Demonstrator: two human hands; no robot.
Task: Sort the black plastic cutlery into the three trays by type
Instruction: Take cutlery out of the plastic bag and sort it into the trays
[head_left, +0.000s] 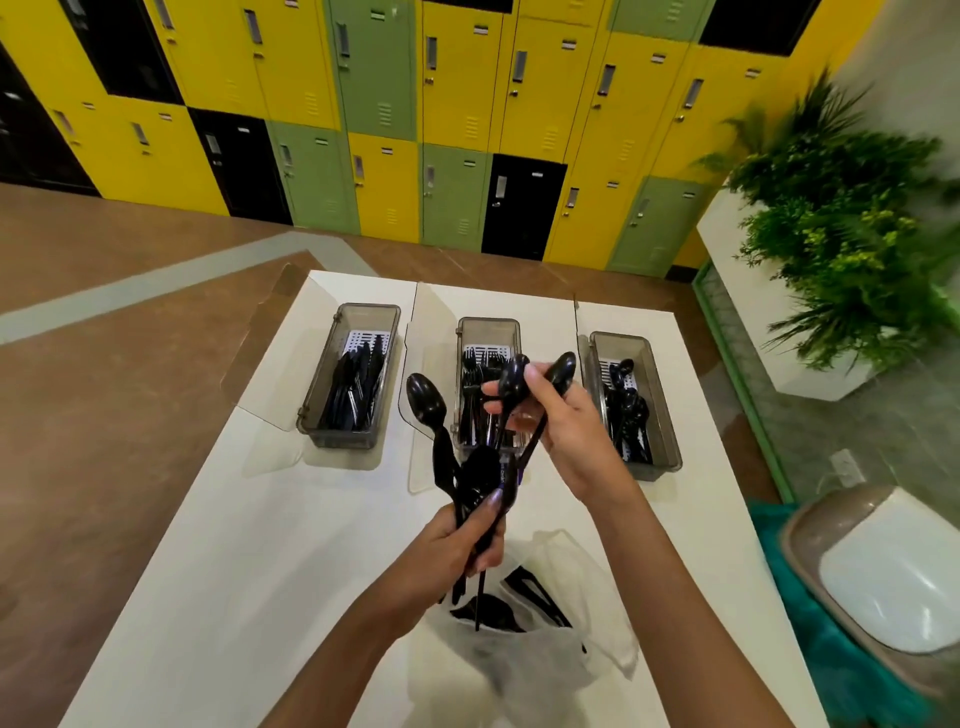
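left hand clutches a cutlery bundle; right hand pinches spoons just above it.

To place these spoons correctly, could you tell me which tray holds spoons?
The rightmost tray: rounded spoon bowls show there; the middle tray shows fork tines, the left tray knives.

A wall of yellow, green and black lockers rises behind a brown floor crossed by a grey stripe. A white table fills the foreground; to its right, a white planter holds leafy green plants, near a taupe bin with a white lid
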